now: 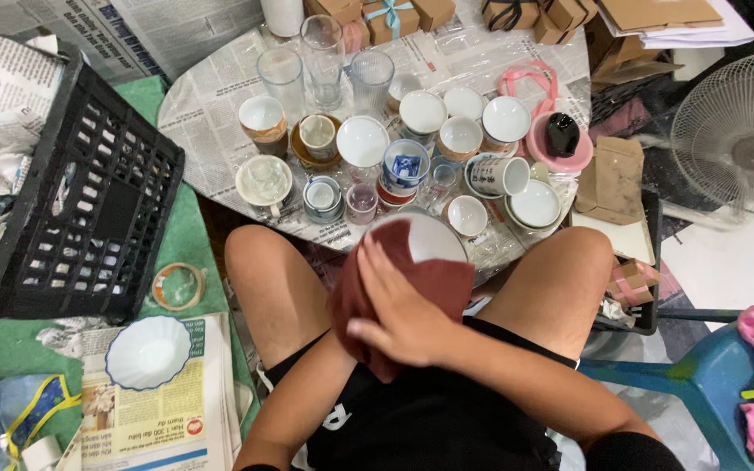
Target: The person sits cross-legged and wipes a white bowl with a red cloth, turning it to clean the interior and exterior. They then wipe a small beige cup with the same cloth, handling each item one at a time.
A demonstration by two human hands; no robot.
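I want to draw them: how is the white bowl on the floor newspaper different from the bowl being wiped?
The scalloped bowl lies alone on the newspaper, untouched; the wiped bowl is held over the lap. The scalloped bowl has a wavy rim and is in full view; the wiped bowl's rim is smooth, half hidden by a dark red cloth. Both are white inside.

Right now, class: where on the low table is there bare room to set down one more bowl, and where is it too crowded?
Free: the newspaper-covered left part of the table, between its left rim and the tall glasses. Smaller gap: far right, beyond the pink dish. Crowded: the middle, cups and bowls nearly touching.
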